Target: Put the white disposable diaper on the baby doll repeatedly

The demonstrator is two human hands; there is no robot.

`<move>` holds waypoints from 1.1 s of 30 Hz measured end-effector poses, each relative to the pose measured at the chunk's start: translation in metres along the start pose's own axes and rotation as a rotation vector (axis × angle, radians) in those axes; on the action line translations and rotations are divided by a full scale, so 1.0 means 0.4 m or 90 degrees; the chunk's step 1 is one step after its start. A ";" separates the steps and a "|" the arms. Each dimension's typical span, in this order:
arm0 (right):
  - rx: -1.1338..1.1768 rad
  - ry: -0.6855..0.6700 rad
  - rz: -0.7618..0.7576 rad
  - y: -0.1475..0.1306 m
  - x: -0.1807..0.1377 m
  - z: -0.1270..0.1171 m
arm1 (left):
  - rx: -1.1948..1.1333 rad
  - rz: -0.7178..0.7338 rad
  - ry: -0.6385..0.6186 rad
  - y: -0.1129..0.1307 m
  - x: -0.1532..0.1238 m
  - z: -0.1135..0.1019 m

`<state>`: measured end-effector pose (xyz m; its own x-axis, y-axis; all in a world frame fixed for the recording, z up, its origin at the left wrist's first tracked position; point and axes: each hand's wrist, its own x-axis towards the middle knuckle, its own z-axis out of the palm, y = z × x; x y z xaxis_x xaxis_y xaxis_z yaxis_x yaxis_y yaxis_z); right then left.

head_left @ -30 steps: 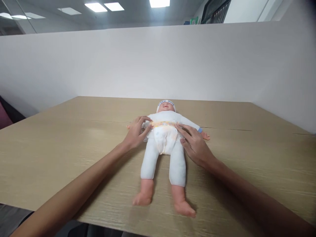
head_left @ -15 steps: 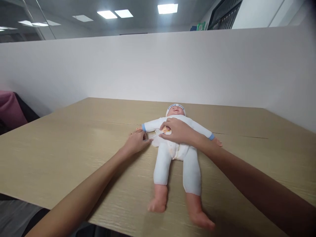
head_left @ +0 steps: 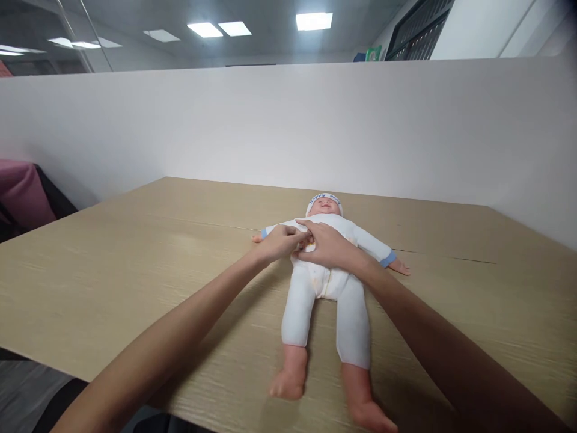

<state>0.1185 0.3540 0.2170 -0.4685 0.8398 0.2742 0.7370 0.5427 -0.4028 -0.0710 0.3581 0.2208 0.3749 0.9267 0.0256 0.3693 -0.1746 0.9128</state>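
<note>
A baby doll point(head_left: 325, 282) in a white suit and a white cap lies on its back on the wooden table point(head_left: 135, 264), head away from me, bare feet toward me. It wears a white diaper point(head_left: 322, 278) with a yellow waistband. My left hand point(head_left: 280, 242) rests on the doll's belly at its left side, fingers pinched on the diaper's waist tab. My right hand point(head_left: 328, 245) lies flat across the belly beside it, fingers stretched over the waistband. The two hands touch at the fingertips.
A white partition point(head_left: 288, 126) stands along the table's far edge. At the far left a pink and black object point(head_left: 22, 195) sits beyond the table. The table's near edge runs just below the doll's feet.
My left hand has moved from the table beside the doll onto its belly, meeting my right hand there. The view has shifted slightly.
</note>
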 end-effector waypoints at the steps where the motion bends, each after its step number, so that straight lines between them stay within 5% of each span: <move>1: 0.020 0.004 0.001 -0.001 -0.003 -0.002 | -0.014 0.003 -0.010 0.005 0.007 0.018; 11: 0.137 -0.011 0.038 0.012 -0.018 -0.044 | -0.146 0.111 -0.061 -0.041 0.002 0.028; 18: 0.199 0.019 0.024 0.040 -0.021 -0.053 | -0.253 0.060 0.031 -0.096 0.020 0.052; 28: 0.238 0.139 0.029 0.049 -0.010 -0.035 | -0.194 0.041 0.023 -0.084 0.037 0.056; 33: 0.126 0.262 -0.003 -0.028 -0.091 -0.070 | -0.110 0.075 0.133 -0.068 -0.008 0.063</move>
<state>0.1408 0.3168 0.2359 -0.2098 0.7839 0.5844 0.6088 0.5725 -0.5492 -0.0609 0.3516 0.1855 0.2165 0.9551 0.2021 0.1763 -0.2419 0.9542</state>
